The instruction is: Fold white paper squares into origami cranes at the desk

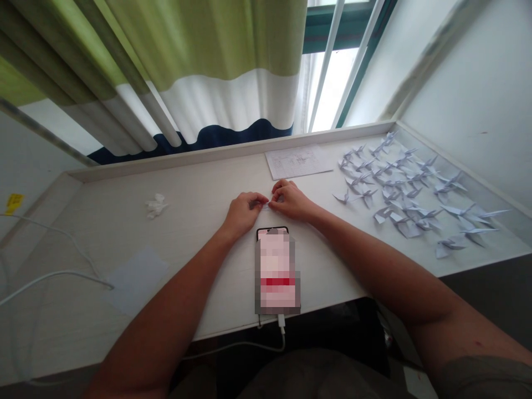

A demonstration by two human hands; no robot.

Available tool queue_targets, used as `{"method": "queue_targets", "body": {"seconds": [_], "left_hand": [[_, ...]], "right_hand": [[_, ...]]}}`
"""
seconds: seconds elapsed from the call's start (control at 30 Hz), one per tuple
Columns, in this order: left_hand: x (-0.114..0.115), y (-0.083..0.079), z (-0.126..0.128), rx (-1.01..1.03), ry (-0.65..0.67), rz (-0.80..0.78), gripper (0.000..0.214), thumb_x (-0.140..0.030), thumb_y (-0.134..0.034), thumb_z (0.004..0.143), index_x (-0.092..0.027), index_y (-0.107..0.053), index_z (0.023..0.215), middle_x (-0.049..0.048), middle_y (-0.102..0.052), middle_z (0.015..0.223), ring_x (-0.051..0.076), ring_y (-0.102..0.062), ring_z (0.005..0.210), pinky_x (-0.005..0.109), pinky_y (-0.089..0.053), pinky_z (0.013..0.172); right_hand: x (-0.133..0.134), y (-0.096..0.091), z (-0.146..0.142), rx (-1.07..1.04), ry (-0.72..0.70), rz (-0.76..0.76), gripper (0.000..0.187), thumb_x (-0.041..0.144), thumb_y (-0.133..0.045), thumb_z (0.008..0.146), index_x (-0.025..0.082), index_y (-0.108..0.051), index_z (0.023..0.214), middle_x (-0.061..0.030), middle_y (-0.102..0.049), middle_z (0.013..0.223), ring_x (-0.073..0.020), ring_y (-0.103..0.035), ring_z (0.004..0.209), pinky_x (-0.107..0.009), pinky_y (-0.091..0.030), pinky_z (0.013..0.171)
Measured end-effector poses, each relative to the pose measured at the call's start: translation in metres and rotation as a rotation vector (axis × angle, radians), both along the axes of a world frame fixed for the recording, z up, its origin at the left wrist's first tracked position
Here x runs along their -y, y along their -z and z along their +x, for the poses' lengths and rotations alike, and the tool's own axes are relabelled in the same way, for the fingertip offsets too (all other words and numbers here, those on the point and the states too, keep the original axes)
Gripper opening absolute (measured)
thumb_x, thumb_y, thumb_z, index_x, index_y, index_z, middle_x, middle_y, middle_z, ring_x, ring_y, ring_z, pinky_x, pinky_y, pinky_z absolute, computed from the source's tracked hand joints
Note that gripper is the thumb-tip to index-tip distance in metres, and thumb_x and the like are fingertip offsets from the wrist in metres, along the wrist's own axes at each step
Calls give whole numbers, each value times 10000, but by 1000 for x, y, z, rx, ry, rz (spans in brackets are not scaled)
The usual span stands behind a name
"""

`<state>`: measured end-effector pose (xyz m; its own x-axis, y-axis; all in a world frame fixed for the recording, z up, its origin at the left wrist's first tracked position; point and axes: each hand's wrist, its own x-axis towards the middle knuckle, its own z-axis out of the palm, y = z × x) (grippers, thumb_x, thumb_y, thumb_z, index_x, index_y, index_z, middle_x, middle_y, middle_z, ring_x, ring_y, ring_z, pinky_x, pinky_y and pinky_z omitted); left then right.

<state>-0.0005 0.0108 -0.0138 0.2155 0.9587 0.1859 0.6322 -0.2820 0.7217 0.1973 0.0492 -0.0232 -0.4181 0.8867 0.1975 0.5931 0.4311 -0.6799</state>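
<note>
Close together over the middle of the desk, my left hand (245, 211) and my right hand (291, 200) pinch a small piece of folded white paper (266, 206) between them. Thumbs and fingertips of both hands are closed on it, and most of its shape is hidden by the fingers. Just below the hands lies a phone (273, 266) with its screen lit and blurred over. To the right of my right hand stand several white paper cranes (390, 172) in a loose cluster.
A printed sheet or booklet (299, 160) lies by the back edge of the desk (199, 188). Crumpled tissue (155, 205) sits at the left. Nearer me are a square paper sheet (135, 280) and a white cable (58, 274). Another cable (282, 322) plugs into the phone. A curtain (199, 66) hangs behind.
</note>
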Motion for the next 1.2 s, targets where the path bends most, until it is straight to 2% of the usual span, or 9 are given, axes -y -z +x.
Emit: {"method": "queue_targets", "body": {"seconds": [0.1, 0.23, 0.43, 0.63, 0.83, 0.97, 1.2], "left_hand": [[1, -1, -3, -109, 60, 70, 284, -104, -608, 932, -253, -847, 958, 41, -828, 1083, 247, -730, 1106, 403, -563, 1056], [4, -3, -6, -237, 122, 118, 292, -107, -602, 953, -252, -855, 970, 38, -829, 1125, 246, -729, 1113, 403, -569, 1045], [9, -9, 0, -447, 135, 156, 324, -134, -558, 993, -254, -854, 1049, 47, -816, 1189, 281, -713, 1151, 443, -579, 1003], [8, -11, -10, -443, 211, 181, 338, -109, -567, 979, -267, -850, 1073, 42, -811, 1225, 282, -710, 1187, 464, -572, 1011], [-2, -7, -32, -287, 387, 208, 358, -112, -565, 1002, -278, -835, 1168, 45, -802, 1295, 252, -710, 1236, 489, -540, 1121], [-3, -6, -33, -340, 395, 250, 364, -106, -550, 1005, -264, -832, 1173, 49, -807, 1284, 271, -711, 1219, 510, -548, 1090], [0, -9, -28, -434, 378, 275, 362, -136, -529, 1022, -250, -810, 1219, 51, -804, 1288, 274, -708, 1209, 497, -553, 1046]], "right_hand": [[-1, -2, 1, -30, 20, -16, 154, 198, -786, 828, 196, -732, 684, -103, -690, 1078, -276, -636, 1084, -443, -496, 1060], [-4, -3, 9, -64, 13, -16, 80, 201, -826, 763, 193, -749, 784, -93, -687, 1047, -278, -648, 1057, -439, -509, 1025], [-7, -3, 21, -111, -60, -72, 151, 138, -753, 779, 201, -768, 916, -78, -718, 1091, -237, -662, 1028, -402, -526, 980], [-5, -6, 23, -86, -50, -80, 198, 126, -758, 795, 200, -788, 976, -97, -742, 1159, -250, -681, 1051, -436, -551, 1000], [-3, -4, 26, -56, -111, -35, 288, 121, -750, 852, 223, -845, 1105, -110, -740, 1318, -284, -692, 1235, -501, -498, 1178], [-3, 0, 27, -13, -137, 26, 343, 131, -713, 898, 251, -848, 1190, -110, -739, 1355, -299, -672, 1287, -531, -490, 1195], [-2, 0, 27, -1, -134, 7, 315, 135, -693, 903, 272, -866, 1128, -86, -742, 1363, -282, -675, 1285, -511, -488, 1205]]}}
